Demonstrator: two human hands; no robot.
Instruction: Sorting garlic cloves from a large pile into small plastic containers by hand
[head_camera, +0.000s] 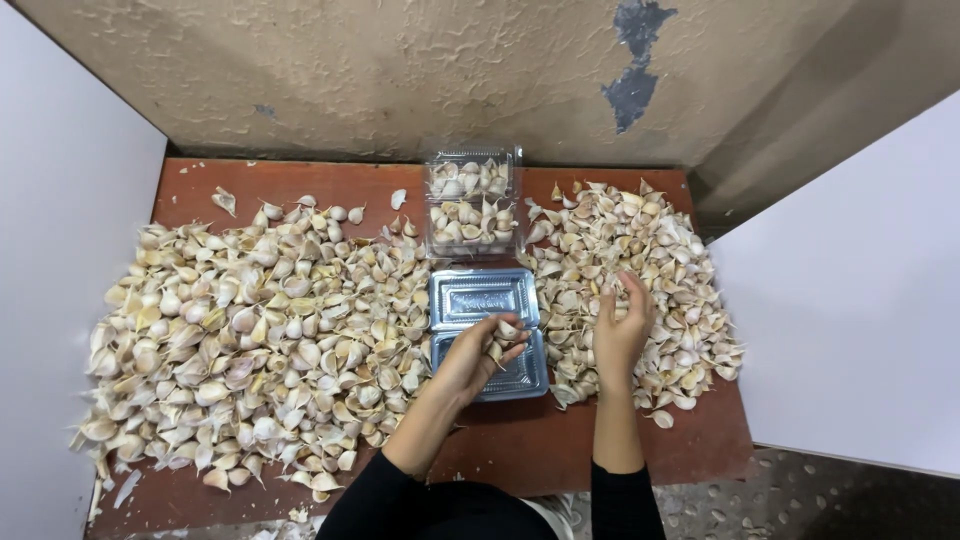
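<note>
Cloves (503, 338) sit pinched in the left hand (478, 352), fingers curled round them, over the near half of an open clear clamshell (486, 330); too small to tell which way they point. This clamshell lies empty at the middle of the table, its long axis running from the near edge toward the far one, both halves face up and catching light. A second clamshell (472, 203), also open and clear, stands beyond it near the far edge, both halves filled with cloves. The right hand (620, 325) rests on the right pile (640, 270), fingers loosely bent among the cloves; whether it grips any I cannot tell. A larger left pile (250, 330) covers the table's left half. The table (520, 450) is reddish-brown wood, set against a rough beige wall (400, 70) with a chipped blue-grey patch; white panels flank both sides.
</note>
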